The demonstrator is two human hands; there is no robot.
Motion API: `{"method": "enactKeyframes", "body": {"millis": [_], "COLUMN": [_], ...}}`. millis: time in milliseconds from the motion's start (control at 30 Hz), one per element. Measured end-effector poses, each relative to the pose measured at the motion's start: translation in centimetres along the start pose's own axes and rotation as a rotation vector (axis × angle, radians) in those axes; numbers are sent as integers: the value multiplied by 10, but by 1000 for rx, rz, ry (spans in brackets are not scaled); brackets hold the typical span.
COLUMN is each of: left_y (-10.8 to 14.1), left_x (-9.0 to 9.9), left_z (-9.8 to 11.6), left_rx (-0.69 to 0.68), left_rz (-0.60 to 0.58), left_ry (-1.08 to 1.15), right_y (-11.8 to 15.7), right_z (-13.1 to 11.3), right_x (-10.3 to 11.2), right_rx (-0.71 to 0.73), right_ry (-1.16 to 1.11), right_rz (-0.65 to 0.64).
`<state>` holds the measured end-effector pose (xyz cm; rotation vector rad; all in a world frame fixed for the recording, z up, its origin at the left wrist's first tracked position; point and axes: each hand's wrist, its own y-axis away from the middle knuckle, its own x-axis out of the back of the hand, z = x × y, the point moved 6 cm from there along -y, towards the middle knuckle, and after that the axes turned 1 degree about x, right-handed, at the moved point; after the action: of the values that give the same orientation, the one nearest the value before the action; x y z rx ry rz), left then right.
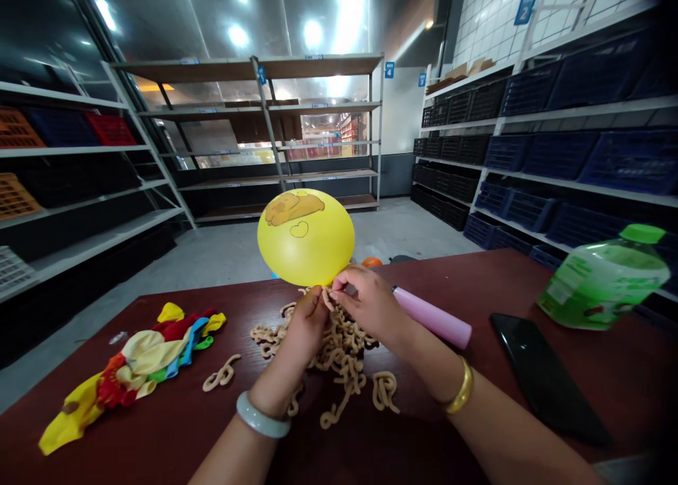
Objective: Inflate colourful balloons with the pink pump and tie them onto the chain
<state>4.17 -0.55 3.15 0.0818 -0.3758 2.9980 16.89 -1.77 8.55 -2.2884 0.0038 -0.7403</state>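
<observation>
An inflated yellow balloon [312, 255] with a brown cartoon animal and a heart outline stands above my hands, its neck down between my fingertips. My left hand [310, 322] is closed, thumb and fingers pinched at the neck. My right hand [368, 298] is closed too, pinching a short piece of tan cord [328, 299] just under the balloon. Fingers partly hide the neck, so how the cord lies around it cannot be made out. Beneath my hands lies a loose pile of curled tan cords [339, 354], with a few pieces apart from it.
Uninflated balloons [143, 358] in several colours lie at the left of the dark red table [174, 435]. To the right are a pink cylinder [431, 317], a black phone [548, 375] and a green-capped bottle [604, 280]. Shelves with crates [564, 153] stand beyond.
</observation>
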Motion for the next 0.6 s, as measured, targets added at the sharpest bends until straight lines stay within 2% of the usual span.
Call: {"method": "enactKeyframes", "body": {"millis": [133, 233, 400, 600], "left_y": [1, 0, -2, -4], "left_x": [-3, -6, -2, 1], "left_z": [-8, -9, -7, -5], "left_rx": [103, 96, 30, -77], "left_rz": [-20, -48, -13, 21], "left_ry": [224, 276, 196, -32], "right_y": [1, 2, 2, 1], "right_z": [4, 9, 13, 20], "right_x": [-2, -4, -5, -12], "right_rx": [-59, -135, -199, -339], "right_ry": [-109, -170, -265, -459], "right_rz": [71, 103, 69, 28]}}
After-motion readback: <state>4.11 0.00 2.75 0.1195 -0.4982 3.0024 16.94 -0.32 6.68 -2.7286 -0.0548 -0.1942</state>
